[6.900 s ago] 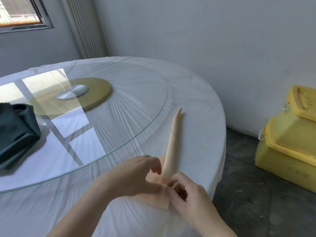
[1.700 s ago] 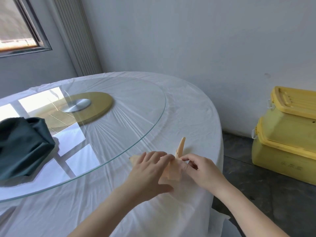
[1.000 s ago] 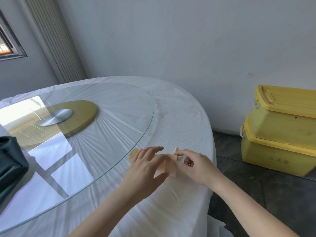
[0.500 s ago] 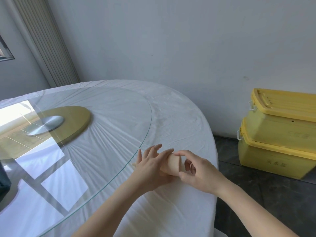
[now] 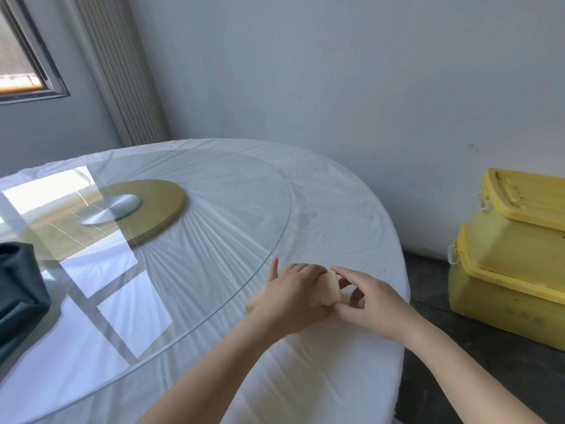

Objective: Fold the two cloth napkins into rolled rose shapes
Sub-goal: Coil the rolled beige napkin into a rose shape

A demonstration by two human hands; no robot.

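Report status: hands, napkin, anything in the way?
Left hand wrapped round peach napkin roll, right hand pinching its end. Roll compact, by the glass turntable rim. Dark green napkin far left, untouched; nothing blocking.

Views: one, head-worn, wide-angle.
Position: above the near edge of the round table (image 5: 336, 215), looking forward and down.
Nearest: left hand (image 5: 293, 298), right hand (image 5: 376, 307) and rolled napkin (image 5: 330, 289), low centre; forearms enter from the bottom edge.
Farther: glass turntable (image 5: 214, 179) left, wall (image 5: 336, 71) ahead, yellow bins (image 5: 504, 270) right.
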